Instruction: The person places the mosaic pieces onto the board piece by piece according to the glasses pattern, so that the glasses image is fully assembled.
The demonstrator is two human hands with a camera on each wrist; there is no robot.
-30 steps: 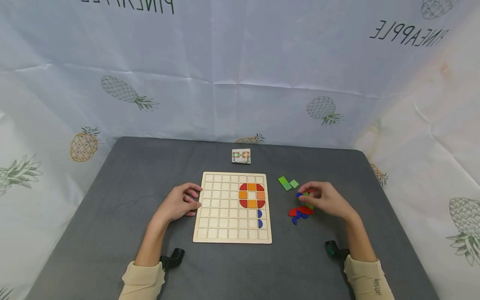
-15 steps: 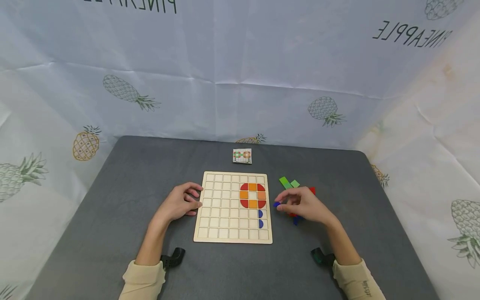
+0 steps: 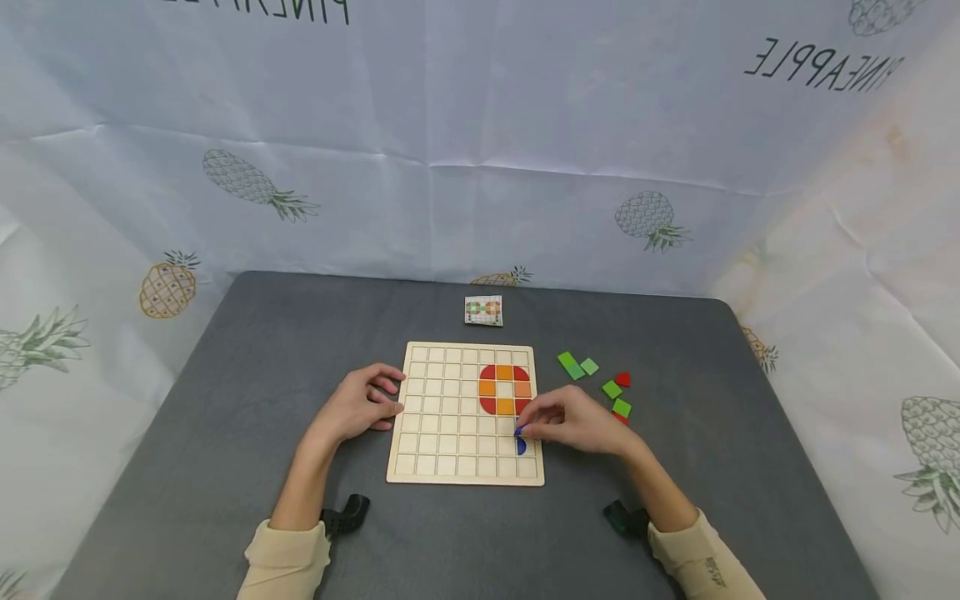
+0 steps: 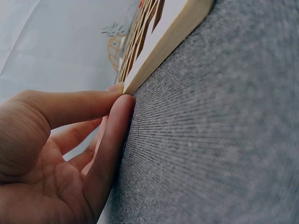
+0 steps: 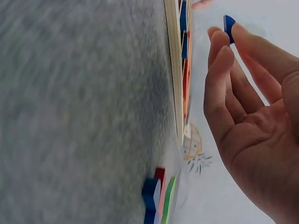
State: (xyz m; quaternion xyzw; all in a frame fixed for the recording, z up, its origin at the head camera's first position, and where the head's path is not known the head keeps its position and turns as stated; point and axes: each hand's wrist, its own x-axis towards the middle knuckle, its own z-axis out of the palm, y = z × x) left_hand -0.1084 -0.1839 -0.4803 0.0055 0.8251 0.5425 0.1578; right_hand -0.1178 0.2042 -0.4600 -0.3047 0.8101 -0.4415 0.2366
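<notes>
Along its left edge, the wooden grid board [image 3: 435,442] is touched by the fingertips of my left hand [image 3: 356,404]; the left wrist view shows the thumb and fingers [image 4: 119,121] right at its rim. Between thumb and fingers my right hand [image 3: 577,421] pinches a small blue half-round tile [image 5: 229,29], over the board's right side. A blue half-round tile [image 3: 521,447] lies on the board just below it, and the fingers largely cover another above. Red corner tiles [image 3: 488,406] and orange square tiles [image 3: 505,407] form a ring in the upper right.
Loose green tiles [image 3: 571,365] and a red tile [image 3: 623,380] lie right of the board. Loose blue tiles [image 5: 150,191] show in the right wrist view. A patterned card [image 3: 483,311] lies behind the board on the grey table [image 3: 322,317].
My right hand has moved left from the loose tiles to the board's right side, carrying a blue half-round tile. My left hand has stayed at the board's left edge.
</notes>
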